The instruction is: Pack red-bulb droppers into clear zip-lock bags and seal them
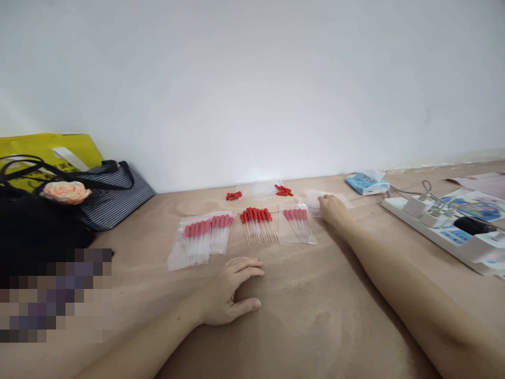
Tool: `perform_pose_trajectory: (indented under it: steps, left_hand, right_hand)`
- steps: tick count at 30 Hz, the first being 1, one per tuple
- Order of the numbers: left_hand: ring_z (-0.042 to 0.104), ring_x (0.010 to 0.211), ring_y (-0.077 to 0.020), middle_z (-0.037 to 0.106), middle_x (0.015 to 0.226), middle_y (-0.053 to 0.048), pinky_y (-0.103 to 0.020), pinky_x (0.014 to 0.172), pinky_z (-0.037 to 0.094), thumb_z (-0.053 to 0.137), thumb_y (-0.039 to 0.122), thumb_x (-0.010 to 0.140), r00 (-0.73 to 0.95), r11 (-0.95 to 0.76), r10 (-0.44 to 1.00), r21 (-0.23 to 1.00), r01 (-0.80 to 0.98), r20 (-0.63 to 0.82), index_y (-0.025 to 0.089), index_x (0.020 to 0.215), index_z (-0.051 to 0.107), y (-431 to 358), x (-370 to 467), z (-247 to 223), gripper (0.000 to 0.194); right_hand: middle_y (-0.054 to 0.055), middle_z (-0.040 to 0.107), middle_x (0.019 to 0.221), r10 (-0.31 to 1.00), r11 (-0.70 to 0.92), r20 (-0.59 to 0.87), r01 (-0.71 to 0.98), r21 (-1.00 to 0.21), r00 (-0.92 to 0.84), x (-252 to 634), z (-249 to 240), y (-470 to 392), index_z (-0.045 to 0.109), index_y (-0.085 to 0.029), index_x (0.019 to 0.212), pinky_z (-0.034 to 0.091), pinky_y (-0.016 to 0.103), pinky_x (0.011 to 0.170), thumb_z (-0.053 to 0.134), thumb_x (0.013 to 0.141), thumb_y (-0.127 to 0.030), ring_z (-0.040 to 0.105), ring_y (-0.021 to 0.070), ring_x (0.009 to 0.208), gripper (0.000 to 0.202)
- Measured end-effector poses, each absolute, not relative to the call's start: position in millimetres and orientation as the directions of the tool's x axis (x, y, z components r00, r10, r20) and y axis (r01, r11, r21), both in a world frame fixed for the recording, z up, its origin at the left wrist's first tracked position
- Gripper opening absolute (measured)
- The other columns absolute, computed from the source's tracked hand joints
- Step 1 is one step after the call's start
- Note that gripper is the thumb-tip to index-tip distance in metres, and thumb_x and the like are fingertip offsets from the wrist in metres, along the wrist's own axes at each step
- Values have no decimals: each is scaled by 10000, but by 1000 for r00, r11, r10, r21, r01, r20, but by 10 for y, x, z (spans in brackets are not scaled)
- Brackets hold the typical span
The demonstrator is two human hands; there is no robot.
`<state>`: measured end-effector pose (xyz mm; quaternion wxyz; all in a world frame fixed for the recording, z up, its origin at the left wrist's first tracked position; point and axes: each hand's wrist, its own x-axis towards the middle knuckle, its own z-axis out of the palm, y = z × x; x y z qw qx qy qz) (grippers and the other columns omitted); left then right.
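Observation:
My left hand [232, 292] lies on the table, fingers and thumb apart, holding nothing. Farther off to the right, my right hand [333, 209] has its fingers curled down on a clear plastic bag [311, 200]. Between the hands is a row of loose thin pale sticks with red tips [258, 223]. To their right, a clear bag of red-tipped sticks [298, 226] lies flat. Overlapping filled bags [197, 239] sit on the left. Behind the row are small loose red pieces [283, 190], more red pieces [233, 196], and bare pale sticks [262, 196] on clear plastic.
A white power strip [442, 237] with plugs and cables stands at the right, near a blue tissue pack [366, 183]. At the left are a striped bag [114, 195], a yellow bag [74, 145] and a peach fabric rose [67, 192]. A white wall [252, 89] backs the table.

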<state>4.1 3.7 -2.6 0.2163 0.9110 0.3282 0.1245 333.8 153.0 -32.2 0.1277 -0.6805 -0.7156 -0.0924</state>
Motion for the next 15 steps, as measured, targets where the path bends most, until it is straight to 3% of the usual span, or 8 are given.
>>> perform_pose_trajectory:
  steps: [2, 3, 5, 7, 9, 12, 15]
  left_hand:
    - [402, 1169, -249, 473, 1242, -63, -429, 978, 339, 554, 380, 783, 756, -695, 649, 476, 540, 90, 246, 1159, 465, 37, 33, -45, 409]
    - [398, 1173, -251, 465, 1248, -63, -428, 978, 340, 551, 383, 784, 756, -696, 648, 474, 539, 92, 251, 1169, 456, 38, 28, -60, 418]
    - [377, 1190, -261, 418, 1286, -68, -431, 979, 340, 541, 386, 788, 741, -696, 661, 461, 550, 114, 258, 1211, 410, 44, 21, -96, 461]
    - [340, 1213, -271, 363, 1321, -76, -444, 990, 321, 524, 373, 798, 673, -687, 707, 432, 584, 215, 262, 1259, 333, 58, 21, -132, 512]
    - [322, 1219, -275, 347, 1319, -87, -461, 1003, 293, 507, 359, 807, 547, -665, 747, 417, 620, 377, 256, 1287, 262, 78, 28, -159, 549]
    - [327, 1210, -274, 354, 1298, -100, -471, 1007, 277, 485, 361, 814, 390, -638, 753, 442, 630, 530, 233, 1291, 227, 108, 37, -172, 558]
    - [308, 1227, -273, 347, 1312, -103, -465, 1014, 272, 463, 370, 824, 426, -650, 749, 443, 618, 507, 219, 1288, 244, 119, 39, -156, 534]
  right_hand:
    - [220, 559, 997, 913, 30, 407, 995, -97, 12, 3316, -245, 1473, 514, -49, 1098, 387, 365, 774, 318, 783, -58, 514, 285, 950, 371]
    - [213, 548, 1019, 888, 55, 458, 982, -181, 34, 3280, -194, 1428, 474, -57, 1145, 389, 368, 779, 316, 797, -85, 514, 276, 941, 383]
    - [164, 556, 992, 847, 210, 527, 863, -460, 75, 3143, -90, 1285, 430, -105, 1182, 415, 347, 749, 349, 812, -172, 539, 229, 843, 384]
    - [98, 568, 897, 882, 370, 469, 553, -746, 43, 2933, -6, 1067, 392, -157, 1187, 443, 315, 684, 400, 804, -284, 549, 181, 742, 404]
    - [48, 564, 881, 927, 375, 369, 189, -908, -64, 2699, 32, 794, 368, -210, 1173, 454, 303, 690, 488, 752, -373, 553, 150, 715, 466]
    - [-8, 546, 794, 958, 140, 177, -170, -975, -226, 2421, -7, 386, 390, -242, 1111, 461, 286, 697, 606, 668, -381, 566, 121, 670, 513]
    - [-38, 522, 733, 932, -104, 6, -282, -954, -363, 2316, -113, 124, 377, -230, 1086, 471, 285, 706, 663, 628, -311, 594, 114, 659, 547]
